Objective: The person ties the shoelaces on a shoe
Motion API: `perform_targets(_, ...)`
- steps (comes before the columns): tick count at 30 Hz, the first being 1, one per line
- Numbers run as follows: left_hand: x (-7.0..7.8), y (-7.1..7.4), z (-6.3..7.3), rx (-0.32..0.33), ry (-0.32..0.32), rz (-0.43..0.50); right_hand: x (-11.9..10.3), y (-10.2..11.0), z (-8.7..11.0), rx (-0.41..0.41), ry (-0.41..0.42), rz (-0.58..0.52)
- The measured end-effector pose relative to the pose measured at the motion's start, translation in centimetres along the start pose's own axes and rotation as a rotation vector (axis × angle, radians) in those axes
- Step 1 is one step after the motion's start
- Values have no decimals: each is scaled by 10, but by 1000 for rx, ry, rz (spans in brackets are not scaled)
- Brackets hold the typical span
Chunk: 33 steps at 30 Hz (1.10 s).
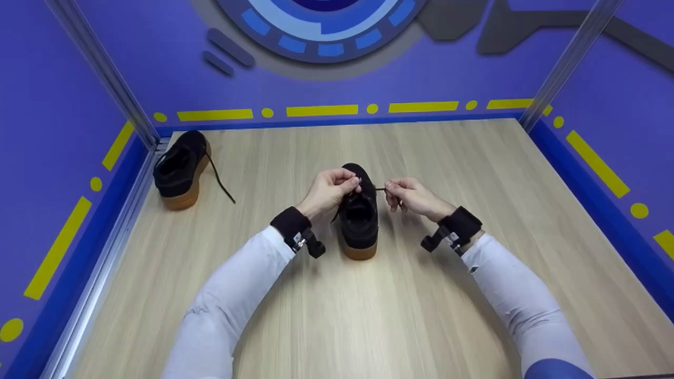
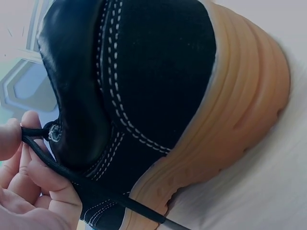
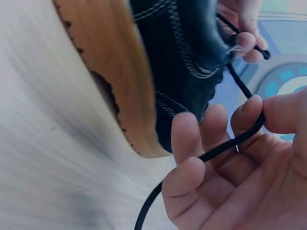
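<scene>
A black shoe (image 1: 360,237) with a tan gum sole (image 2: 249,81) and white stitching stands upright on the table, toe away from me. Over its tongue, my left hand (image 1: 331,190) pinches a black shoelace (image 2: 96,184) between thumb and forefinger; the lace doubles back there and trails down the shoe's left side. To the right of the shoe, my right hand (image 1: 413,197) pinches another length of lace (image 3: 223,149) near the eyelets and draws it out sideways. This lace crosses the fingers and hangs down below. Most of the eyelets are hidden behind my left hand.
A second black shoe (image 1: 181,168) stands at the table's back left corner, its loose lace (image 1: 222,181) lying out to the right. Blue panels (image 1: 326,89) with yellow marks and metal posts border the wooden table (image 1: 474,158) at the back and sides.
</scene>
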<state>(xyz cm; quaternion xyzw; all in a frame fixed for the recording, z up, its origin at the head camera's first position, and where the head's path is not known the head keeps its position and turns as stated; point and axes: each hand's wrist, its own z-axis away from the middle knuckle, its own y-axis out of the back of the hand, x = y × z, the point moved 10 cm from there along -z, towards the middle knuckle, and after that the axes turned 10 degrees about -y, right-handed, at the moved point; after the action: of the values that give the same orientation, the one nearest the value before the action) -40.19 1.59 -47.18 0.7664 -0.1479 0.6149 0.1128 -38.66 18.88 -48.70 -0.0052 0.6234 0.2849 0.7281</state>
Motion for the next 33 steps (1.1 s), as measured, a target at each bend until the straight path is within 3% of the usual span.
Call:
perform_targets(6, -1, -1, 1, 12, 14, 56, -10, 5, 5, -14, -7, -87)
perform_targets(19, -3, -2, 2, 30, 39, 121, -49, 23, 20, 22, 109, -229)
perform_targets(33, -1, 0, 3, 33, 12, 87, -84, 34, 15, 76, 166, -313)
